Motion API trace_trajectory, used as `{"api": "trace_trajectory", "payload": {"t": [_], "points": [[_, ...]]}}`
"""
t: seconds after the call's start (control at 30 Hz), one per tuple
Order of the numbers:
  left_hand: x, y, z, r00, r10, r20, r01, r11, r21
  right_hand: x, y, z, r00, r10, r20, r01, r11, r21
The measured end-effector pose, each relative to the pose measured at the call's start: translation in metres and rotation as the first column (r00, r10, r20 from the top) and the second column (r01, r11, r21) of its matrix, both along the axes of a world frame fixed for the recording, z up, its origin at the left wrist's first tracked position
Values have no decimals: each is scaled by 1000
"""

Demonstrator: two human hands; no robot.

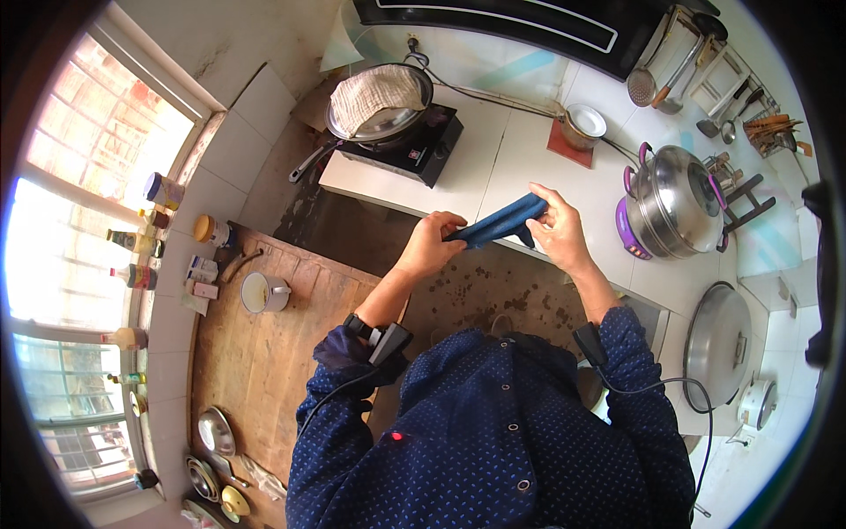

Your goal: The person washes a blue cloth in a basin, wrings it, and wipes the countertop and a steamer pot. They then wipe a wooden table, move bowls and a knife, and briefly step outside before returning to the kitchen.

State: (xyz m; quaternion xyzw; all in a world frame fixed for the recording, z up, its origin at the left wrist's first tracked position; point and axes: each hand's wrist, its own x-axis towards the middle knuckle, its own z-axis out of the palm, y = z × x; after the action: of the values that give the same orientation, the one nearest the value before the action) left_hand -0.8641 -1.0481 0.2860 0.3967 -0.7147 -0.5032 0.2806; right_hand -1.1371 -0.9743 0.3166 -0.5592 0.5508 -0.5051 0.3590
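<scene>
A dark blue cloth (500, 221) is stretched between my two hands, above the gap before the white tiled counter. My left hand (436, 244) pinches its lower end between thumb and fingers. The upper end is held by my right hand (558, 228), with a darker fold hanging below near the thumb. Beyond my hands, a pan with a metal lid (386, 125) sits on a black cooktop (433, 149), a beige cloth (370, 96) draped over the lid.
A steel steamer pot (674, 202) stands on a purple base at the right, beyond it a large lidded pan (718, 347). The wooden table (317, 317) at the left bears a white enamel mug (263, 293) and metal bowls (216, 430). Utensils hang at the upper right.
</scene>
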Motion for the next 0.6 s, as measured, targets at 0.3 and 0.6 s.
{"api": "trace_trajectory", "payload": {"t": [0.3,0.6], "points": [[13,-36,70,936,27,-351,39,983,180,-36,-14,23,968,193,160,-217,965,144],[-66,-72,97,982,176,-68,-183,796,-578,81,-37,-6,153,-17,988,-338,939,68]]}}
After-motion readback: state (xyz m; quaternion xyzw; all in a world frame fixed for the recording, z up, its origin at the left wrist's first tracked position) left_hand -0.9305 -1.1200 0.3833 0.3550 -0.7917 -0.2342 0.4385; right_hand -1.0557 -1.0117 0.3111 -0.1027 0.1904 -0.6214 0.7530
